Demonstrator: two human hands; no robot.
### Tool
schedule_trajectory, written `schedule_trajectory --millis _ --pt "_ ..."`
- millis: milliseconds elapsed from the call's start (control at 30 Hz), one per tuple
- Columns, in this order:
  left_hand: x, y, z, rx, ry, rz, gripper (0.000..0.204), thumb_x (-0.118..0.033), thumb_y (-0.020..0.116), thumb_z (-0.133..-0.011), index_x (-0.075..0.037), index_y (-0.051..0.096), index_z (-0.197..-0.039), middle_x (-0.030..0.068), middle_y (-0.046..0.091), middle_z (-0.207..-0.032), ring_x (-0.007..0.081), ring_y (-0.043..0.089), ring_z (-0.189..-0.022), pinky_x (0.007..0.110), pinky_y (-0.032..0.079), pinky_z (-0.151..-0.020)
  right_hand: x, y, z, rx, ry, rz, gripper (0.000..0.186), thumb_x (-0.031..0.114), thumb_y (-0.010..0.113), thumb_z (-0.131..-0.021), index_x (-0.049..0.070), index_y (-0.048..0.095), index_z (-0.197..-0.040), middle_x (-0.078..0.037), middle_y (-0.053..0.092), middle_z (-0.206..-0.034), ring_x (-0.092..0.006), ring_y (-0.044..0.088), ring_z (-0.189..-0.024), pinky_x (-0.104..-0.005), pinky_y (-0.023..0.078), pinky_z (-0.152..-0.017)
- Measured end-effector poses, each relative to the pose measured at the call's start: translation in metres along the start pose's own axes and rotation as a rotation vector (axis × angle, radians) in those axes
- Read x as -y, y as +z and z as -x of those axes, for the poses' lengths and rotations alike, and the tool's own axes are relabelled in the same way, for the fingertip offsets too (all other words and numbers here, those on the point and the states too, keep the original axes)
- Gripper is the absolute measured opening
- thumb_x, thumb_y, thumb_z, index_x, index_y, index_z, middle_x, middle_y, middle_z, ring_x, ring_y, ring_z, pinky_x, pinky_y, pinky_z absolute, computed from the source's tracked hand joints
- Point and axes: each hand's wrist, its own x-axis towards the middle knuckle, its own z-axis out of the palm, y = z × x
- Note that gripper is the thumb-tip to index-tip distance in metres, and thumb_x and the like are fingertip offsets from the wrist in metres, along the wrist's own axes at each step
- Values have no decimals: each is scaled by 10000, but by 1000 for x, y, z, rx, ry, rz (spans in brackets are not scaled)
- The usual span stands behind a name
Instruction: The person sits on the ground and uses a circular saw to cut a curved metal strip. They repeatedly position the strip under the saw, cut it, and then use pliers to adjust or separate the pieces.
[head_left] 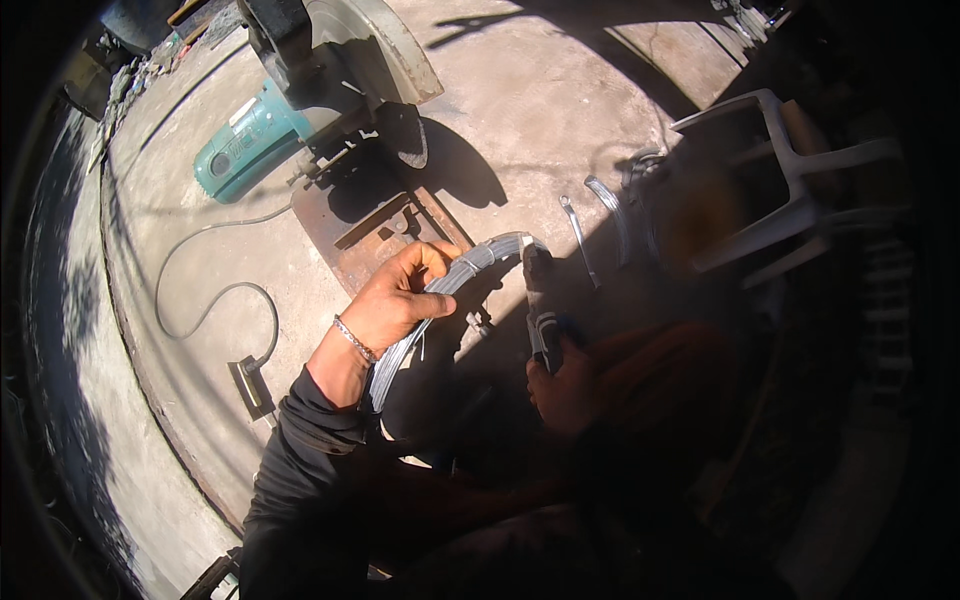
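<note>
My left hand (395, 305), with a chain bracelet at the wrist, is closed around a curved bundle of grey metal wire (480, 258). A thin wire is wrapped round the bundle near my fingers. In shadow, my right hand (562, 388) grips the handles of a pair of pliers (540, 310). The pliers point away from me, their jaws at the far end of the bundle. Whether the jaws bite on the wire cannot be made out. The lower part of the bundle runs down past my left wrist into the dark.
Beyond my left hand stands a chop saw with a teal motor (250, 140) and a rusty metal base (330, 240). Its cord (200, 235) snakes to a socket block (250, 388). A wrench (578, 240) and another curved wire bundle (608, 210) lie near a white plastic chair (775, 130).
</note>
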Motion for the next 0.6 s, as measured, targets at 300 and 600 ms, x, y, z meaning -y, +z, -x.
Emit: schedule_trajectory --millis 300,600 --pt "-4 7 -3 -24 62 -129 274 87 709 -799 -65 529 -939 83 575 -1247 121 554 -1067 272 482 -881 35 -25 1 138 -28 334 366 148 655 -851 93 650 -1213 -171 701 -890 -352 705 -888 -390 544 -804" --pt "-28 37 31 74 -366 -248 335 -272 707 -950 42 607 -1009 79 672 -758 136 679 -596 259 530 -523 104 -160 9 323 -157 220 541 145 722 -817 62 562 -1328 -164 666 -1065 -275 680 -1007 -383 526 -871"
